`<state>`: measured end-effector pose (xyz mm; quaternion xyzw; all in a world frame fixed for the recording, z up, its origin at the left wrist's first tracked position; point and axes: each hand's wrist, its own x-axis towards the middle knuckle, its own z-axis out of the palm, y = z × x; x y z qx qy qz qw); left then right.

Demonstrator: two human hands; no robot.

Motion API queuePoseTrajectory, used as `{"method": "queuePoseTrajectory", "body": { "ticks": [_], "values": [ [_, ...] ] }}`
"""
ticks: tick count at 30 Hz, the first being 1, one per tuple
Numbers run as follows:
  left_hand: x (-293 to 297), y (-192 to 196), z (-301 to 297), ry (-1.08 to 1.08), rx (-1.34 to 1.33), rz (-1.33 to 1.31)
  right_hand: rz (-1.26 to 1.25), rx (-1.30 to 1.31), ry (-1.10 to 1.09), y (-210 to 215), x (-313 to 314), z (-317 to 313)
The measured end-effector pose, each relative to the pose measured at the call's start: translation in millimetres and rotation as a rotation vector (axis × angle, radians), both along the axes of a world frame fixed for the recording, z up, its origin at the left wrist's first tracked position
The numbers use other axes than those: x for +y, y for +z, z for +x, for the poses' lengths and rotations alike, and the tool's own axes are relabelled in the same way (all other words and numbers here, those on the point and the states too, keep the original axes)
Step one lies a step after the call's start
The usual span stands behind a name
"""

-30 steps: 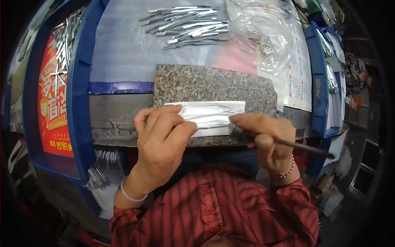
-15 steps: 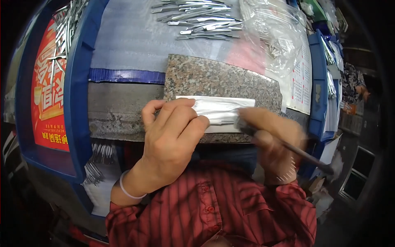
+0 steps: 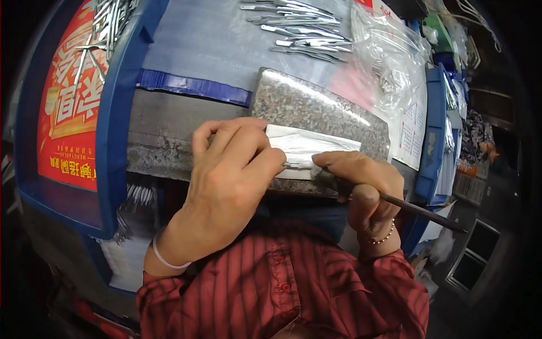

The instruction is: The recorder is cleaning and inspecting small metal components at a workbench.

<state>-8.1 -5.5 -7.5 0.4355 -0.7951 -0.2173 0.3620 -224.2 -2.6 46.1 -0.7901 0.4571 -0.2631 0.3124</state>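
A speckled granite block (image 3: 333,110) lies in front of me with a creased white sheet (image 3: 316,141) on it. My left hand (image 3: 226,169) presses down at the sheet's left end. Its thumb and fingers pinch a slim metal piece, seemingly tweezers (image 3: 298,165), most of it hidden under the hand. My right hand (image 3: 364,178) is closed round a dark tool with a thin rod-like shaft (image 3: 423,213), which sticks out to the lower right. The tool's thicker grey end is at the metal piece, its shape partly covered by my fingers.
Several metal tweezers (image 3: 305,28) lie in a pile beyond the block. Clear plastic bags (image 3: 389,62) are at the far right. A blue bin (image 3: 116,130) with more metal pieces stands left, another blue bin (image 3: 435,135) right. A person (image 3: 480,138) is at the far right.
The view has shifted and tilted slightly. My right hand, blurred before, is now sharp, with its fingertips closer to my left hand. Both hands keep their holds.
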Motion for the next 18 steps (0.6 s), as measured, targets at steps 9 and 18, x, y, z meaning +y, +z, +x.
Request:
{"method": "queuePoseTrajectory", "body": {
  "ticks": [9,18],
  "values": [
    [6.3,-0.5,2.0,0.047,0.001,-0.023,-0.103,0.051,0.002,19.2,1.2,30.1],
    [6.0,-2.0,0.9,0.025,0.011,-0.010,-0.060,-0.199,-0.131,-2.5,0.4,15.9]
  ]
}}
